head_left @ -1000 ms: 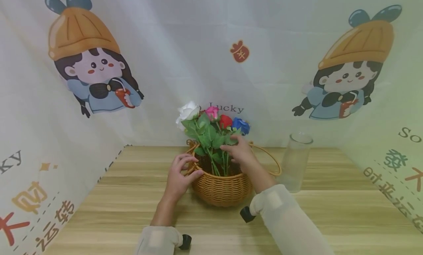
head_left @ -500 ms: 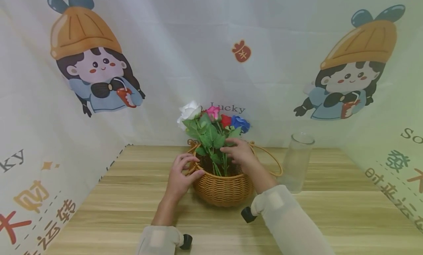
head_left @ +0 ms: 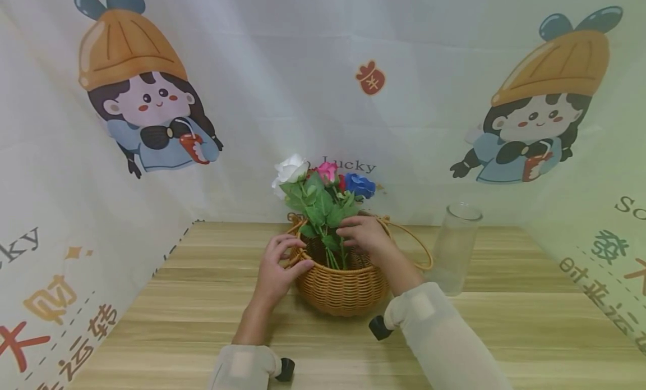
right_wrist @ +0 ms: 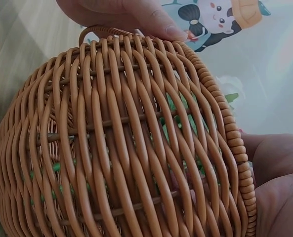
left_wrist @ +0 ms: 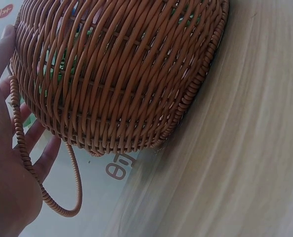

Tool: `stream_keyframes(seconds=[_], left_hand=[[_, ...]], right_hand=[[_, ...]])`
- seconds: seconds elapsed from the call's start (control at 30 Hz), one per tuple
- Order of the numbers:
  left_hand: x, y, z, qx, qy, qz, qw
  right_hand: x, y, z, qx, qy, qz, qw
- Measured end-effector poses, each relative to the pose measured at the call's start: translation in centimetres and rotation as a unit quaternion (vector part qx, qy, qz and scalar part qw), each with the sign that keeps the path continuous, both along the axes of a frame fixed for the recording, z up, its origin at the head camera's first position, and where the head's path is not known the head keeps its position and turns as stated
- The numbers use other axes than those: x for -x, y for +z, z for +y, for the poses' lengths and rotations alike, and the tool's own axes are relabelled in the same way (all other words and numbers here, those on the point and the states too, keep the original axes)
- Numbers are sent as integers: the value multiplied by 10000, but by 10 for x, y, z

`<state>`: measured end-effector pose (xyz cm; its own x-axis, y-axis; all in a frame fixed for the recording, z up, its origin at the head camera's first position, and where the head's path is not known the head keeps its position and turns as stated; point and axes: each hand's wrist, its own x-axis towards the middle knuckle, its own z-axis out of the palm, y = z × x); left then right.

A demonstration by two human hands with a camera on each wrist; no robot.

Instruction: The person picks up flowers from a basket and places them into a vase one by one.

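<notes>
A brown wicker basket [head_left: 343,289] stands on the wooden table. My left hand [head_left: 276,269] grips its left rim, thumb on the front edge, with the looped handle [left_wrist: 69,215] near the palm in the left wrist view. Out of the basket rise a white rose [head_left: 291,170], a pink rose [head_left: 327,172], a blue rose [head_left: 359,185] and a partly hidden red rose [head_left: 342,182], with green leaves [head_left: 318,202]. My right hand [head_left: 370,238] reaches over the right rim and appears to pinch the blue rose's stem; its fingers cover the hold.
A tall clear glass vase [head_left: 456,249] stands on the table [head_left: 520,322] right of the basket, close to the other handle [head_left: 421,247], which sticks out to that side. A printed cloth [head_left: 282,98] hangs behind and along both sides.
The blue rose has shifted left, covering more of the red rose. My right hand has lowered slightly at the stems. My left hand keeps its place on the basket rim.
</notes>
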<state>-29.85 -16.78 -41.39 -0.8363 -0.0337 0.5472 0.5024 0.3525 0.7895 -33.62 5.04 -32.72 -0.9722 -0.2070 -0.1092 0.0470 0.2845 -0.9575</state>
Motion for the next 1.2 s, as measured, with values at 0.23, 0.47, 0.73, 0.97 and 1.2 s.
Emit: stream_keyframes(seconds=[0.23,0.47,0.73,0.97,1.2], left_hand=[[0,1,-1,-30,-17,9,10000],[-1,1,-2,-18,12,-83,10000],[-1,0,-3,-28,38,-95,9999],[-1,0,-1,-13,9,-25,10000],[-1,0,-1,-33,7,-14,10000]], right_hand=[[-2,2,-2,413,-375,358,9978],[0,0,-6,804,-877,557,9913],[1,-3,-5,1222,-959,552,9863],[1,-3,1,1099,-585,419,9913],[-2,1,1,1156,-554,446,9907]])
